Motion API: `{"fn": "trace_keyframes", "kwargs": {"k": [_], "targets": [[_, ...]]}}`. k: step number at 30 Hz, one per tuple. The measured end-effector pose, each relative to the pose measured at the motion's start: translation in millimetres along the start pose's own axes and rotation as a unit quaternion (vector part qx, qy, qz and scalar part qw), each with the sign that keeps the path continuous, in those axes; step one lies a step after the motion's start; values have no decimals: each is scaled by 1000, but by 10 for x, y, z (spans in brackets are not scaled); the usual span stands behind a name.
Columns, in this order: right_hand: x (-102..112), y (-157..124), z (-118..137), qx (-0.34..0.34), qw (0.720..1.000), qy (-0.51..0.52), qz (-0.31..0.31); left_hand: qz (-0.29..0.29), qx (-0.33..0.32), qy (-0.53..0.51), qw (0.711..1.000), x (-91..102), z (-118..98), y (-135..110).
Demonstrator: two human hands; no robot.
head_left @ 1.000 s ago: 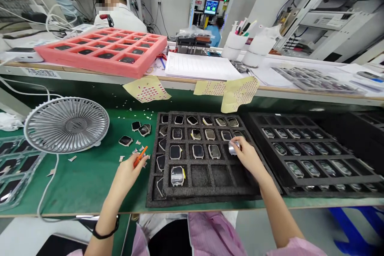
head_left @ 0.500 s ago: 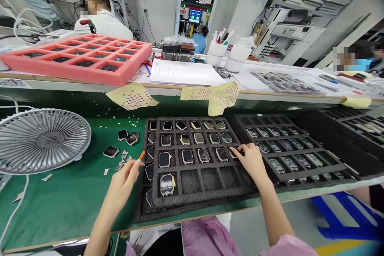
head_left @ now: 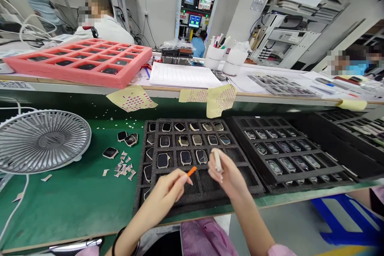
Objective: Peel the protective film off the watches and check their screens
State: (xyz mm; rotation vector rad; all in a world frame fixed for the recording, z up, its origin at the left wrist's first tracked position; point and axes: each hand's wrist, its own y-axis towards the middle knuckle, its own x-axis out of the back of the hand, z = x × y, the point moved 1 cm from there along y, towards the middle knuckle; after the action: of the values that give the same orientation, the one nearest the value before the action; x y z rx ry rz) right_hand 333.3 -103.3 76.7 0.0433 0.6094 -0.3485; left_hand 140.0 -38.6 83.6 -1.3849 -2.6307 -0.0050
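Slim orange stick is being pinched in the left hand, with the thumb and fingers closed on it. Its long axis is being held slanting from lower left to upper right, so that its bright end points across toward the right hand. A narrow pale strip is being gripped between the right thumb and fingers, held nearly upright with a slight tilt; what it is cannot be told. Each hand is nearest to the piece it is holding. Both hands are being held close together but apart above the lower cells of a black foam tray, just below rows of watch-shaped cases. Compared with the earlier frame, the hands are being brought toward each other: the left is no longer being kept by the tray's left edge, and the right is no longer being rested among the cases near the tray's right side. Scattered paper scraps are being left on the green-topped bench at left.
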Motion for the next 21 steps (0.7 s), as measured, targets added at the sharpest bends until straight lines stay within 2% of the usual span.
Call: {"fn": "trace_keyframes", "kwargs": {"k": [3,6,21], "targets": [[-262,26,-166,-62,994,64,70,10,-7,-3,1000,-119,-59,45],[-374,52,-245,-79,988,93,99,0,-12,-1,1000,-123,-59,51],[-482,47,-258,-93,978,143,117,-3,-13,-45,999,-113,-48,18]]}}
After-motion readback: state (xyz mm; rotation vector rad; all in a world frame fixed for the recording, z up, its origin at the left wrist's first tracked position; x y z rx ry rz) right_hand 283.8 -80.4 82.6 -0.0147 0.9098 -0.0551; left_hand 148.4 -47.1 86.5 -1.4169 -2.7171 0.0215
